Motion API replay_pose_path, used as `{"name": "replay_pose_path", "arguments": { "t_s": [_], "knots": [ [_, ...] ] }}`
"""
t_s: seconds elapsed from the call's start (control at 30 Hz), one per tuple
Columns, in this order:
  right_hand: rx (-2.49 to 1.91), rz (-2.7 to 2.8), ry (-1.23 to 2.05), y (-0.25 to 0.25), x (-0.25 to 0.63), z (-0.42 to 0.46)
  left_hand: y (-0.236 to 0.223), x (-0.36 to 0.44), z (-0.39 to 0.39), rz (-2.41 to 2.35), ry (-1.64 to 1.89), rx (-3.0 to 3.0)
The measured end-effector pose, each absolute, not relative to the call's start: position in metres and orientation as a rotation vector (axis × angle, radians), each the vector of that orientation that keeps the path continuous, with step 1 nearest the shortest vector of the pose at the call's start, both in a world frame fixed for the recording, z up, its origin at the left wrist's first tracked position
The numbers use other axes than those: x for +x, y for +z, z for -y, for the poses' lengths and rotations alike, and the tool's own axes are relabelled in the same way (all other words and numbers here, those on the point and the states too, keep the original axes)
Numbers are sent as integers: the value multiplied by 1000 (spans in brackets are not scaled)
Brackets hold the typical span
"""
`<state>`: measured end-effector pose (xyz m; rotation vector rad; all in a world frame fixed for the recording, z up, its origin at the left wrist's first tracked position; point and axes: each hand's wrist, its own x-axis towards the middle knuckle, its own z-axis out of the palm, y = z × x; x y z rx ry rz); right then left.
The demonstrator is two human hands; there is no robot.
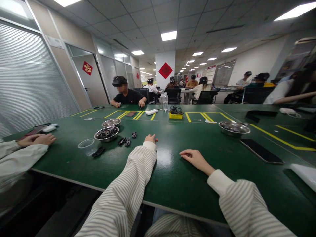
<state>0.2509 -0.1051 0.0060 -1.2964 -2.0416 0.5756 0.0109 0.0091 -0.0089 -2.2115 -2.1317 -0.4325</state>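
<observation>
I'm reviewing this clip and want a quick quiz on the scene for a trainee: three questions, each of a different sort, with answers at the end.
1. Multiple choice: which of these is nearest the camera wearer's left hand?
A) the water bottle
B) the small orange item
C) the clear plastic cup

2. True or false: the black phone lies to the right of the wearer's right hand.

3. Fill in the colour: the dark cables are heaped in a ____ container.

Key: 1. B; 2. True; 3. yellow
</observation>
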Motion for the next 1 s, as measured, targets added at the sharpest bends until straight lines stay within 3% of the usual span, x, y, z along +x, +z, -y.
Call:
{"name": "replay_pose_path", "arguments": {
  "t_s": [0.17, 0.7, 1.0],
  "knots": [
    [-1305, 2053, 572, 6, 251, 105, -8, -1, -10, 2251, -486, -2055],
    [-1289, 2038, 531, 4, 251, 104, -15, 54, 27, 1429, -738, -2632],
    [-1314, 2133, 542, -2, 251, 100, -15, 84, 61, 1028, -692, -2872]
  ]
}}
